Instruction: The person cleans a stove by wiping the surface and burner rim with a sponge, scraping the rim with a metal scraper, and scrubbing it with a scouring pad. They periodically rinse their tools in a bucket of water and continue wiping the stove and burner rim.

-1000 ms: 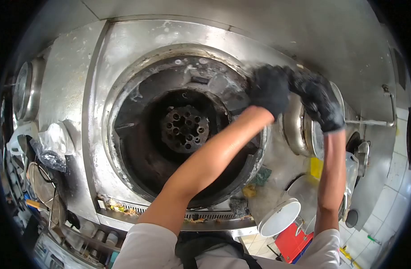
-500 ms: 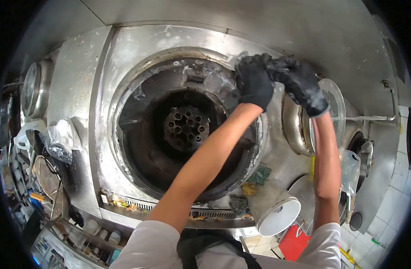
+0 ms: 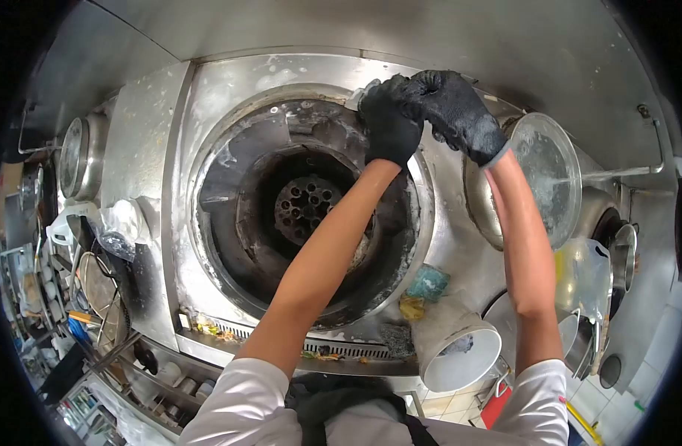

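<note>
Both my hands wear black gloves and are close together over the back right rim of a large round wok burner [image 3: 428, 223]. My left hand [image 3: 390, 123] is closed, its fingers bent at the rim. A small pale piece [image 3: 354, 99] shows at its left edge, too covered to name. My right hand [image 3: 456, 110] curls against my left hand, fingers bent; what it grips, if anything, is hidden. Inside the burner well sits a dark cluster of gas nozzles [image 3: 306, 209]. White residue marks the steel around the rim.
A round basin of water [image 3: 545, 197] stands at right under a tap [image 3: 631, 172]. A white bucket [image 3: 460, 357], a green scouring pad [image 3: 428, 283] and a dark mesh scrubber [image 3: 397, 340] are near the front right. Food scraps [image 3: 214, 329] lie along the front drain slot [image 3: 348, 351].
Both hands have moved left along the back of the burner rim, staying together. My right hand has come away from above the water basin, so more of it shows.
</note>
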A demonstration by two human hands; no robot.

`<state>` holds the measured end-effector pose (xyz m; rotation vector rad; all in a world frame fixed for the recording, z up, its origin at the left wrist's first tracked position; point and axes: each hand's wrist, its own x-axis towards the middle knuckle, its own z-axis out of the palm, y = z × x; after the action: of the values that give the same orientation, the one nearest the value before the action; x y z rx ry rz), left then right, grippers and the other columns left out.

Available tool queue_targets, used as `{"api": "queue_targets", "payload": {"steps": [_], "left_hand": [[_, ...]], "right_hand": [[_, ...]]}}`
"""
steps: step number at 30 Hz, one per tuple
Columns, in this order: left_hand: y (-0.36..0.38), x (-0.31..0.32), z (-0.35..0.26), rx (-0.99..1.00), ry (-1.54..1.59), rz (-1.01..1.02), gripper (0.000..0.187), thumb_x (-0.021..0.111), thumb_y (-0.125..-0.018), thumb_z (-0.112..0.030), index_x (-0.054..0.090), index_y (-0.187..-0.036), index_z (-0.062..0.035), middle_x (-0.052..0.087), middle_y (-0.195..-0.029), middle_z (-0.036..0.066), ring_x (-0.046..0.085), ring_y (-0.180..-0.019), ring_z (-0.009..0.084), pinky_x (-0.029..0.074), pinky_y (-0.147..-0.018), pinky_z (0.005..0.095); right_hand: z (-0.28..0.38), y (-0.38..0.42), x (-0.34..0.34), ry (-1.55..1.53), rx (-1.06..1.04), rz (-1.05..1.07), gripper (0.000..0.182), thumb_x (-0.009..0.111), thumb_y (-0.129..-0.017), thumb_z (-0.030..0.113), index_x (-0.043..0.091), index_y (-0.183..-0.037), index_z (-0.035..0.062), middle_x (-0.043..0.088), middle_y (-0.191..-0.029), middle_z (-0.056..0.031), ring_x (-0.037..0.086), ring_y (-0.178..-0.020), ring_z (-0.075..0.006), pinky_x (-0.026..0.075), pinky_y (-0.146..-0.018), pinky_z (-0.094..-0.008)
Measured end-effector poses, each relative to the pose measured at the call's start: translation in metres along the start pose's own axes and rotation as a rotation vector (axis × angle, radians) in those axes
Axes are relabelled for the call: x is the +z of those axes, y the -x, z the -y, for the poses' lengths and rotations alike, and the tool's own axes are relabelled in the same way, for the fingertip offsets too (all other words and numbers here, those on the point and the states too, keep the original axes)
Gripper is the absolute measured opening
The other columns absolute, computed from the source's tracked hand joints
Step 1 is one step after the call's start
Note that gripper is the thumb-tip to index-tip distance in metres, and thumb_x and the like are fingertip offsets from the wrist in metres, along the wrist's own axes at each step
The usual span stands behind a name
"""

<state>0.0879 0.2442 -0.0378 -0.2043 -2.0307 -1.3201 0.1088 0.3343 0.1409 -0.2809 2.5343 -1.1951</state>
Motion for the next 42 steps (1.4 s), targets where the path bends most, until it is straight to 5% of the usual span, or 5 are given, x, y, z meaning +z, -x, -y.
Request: {"api": "queue_targets", "payload": {"steps": [4, 17, 26, 35, 42], "left_hand": [[0.03, -0.004, -0.077, -0.33, 0.354, 0.121, 0.032, 0.065, -0.075, -0.013, 0.058, -0.106, -0.0054, 0.06, -0.1, 0.018, 0.055, -0.096, 0.0389, 0.042, -0.09, 0.0447], [-0.027, -0.036, -0.038, -0.086, -0.162, 0.525, 0.042, 0.055, -0.074, -0.007, 0.056, -0.116, -0.0008, 0.058, -0.107, 0.022, 0.052, -0.107, 0.0399, 0.038, -0.096, 0.0485], [-0.103, -0.141, 0.032, -0.308, 0.067, -0.232, 0.026, 0.06, -0.076, -0.013, 0.066, -0.1, -0.0072, 0.066, -0.096, 0.02, 0.062, -0.091, 0.0402, 0.048, -0.083, 0.0463], [-0.027, -0.062, -0.041, -0.192, 0.203, 0.233, 0.025, 0.064, -0.073, -0.022, 0.066, -0.094, -0.0097, 0.066, -0.091, 0.018, 0.061, -0.088, 0.0383, 0.048, -0.078, 0.0481], [0.181, -0.045, -0.201, -0.181, 0.289, 0.507, 0.026, 0.059, -0.073, -0.01, 0.059, -0.098, -0.0049, 0.059, -0.098, 0.018, 0.054, -0.099, 0.0383, 0.039, -0.09, 0.049]], "right_hand": [[-0.014, 0.045, -0.023, 0.111, -0.106, 0.04, 0.036, 0.063, -0.086, 0.03, 0.064, -0.098, -0.0039, 0.066, -0.084, -0.0152, 0.062, -0.071, -0.0189, 0.049, -0.069, -0.0333], [-0.018, -0.004, -0.015, -0.07, 0.001, 0.022, 0.025, 0.067, -0.084, 0.019, 0.069, -0.098, -0.0017, 0.066, -0.075, -0.0031, 0.053, -0.055, -0.0071, 0.044, -0.05, -0.0258], [0.126, -0.144, 0.065, 0.408, -0.452, 0.385, 0.03, 0.064, -0.082, 0.03, 0.07, -0.092, 0.0023, 0.063, -0.065, -0.009, 0.055, -0.046, -0.0177, 0.047, -0.047, -0.0332], [0.042, -0.003, 0.017, 0.632, -0.157, 0.011, 0.036, 0.061, -0.086, 0.026, 0.065, -0.107, -0.0026, 0.066, -0.102, -0.0234, 0.065, -0.094, -0.0345, 0.049, -0.084, -0.0381], [-0.058, 0.263, -0.012, -0.069, 0.523, -0.043, 0.04, 0.06, -0.093, 0.026, 0.06, -0.122, -0.0013, 0.067, -0.108, -0.0068, 0.062, -0.094, -0.0116, 0.05, -0.081, -0.0274]]}}
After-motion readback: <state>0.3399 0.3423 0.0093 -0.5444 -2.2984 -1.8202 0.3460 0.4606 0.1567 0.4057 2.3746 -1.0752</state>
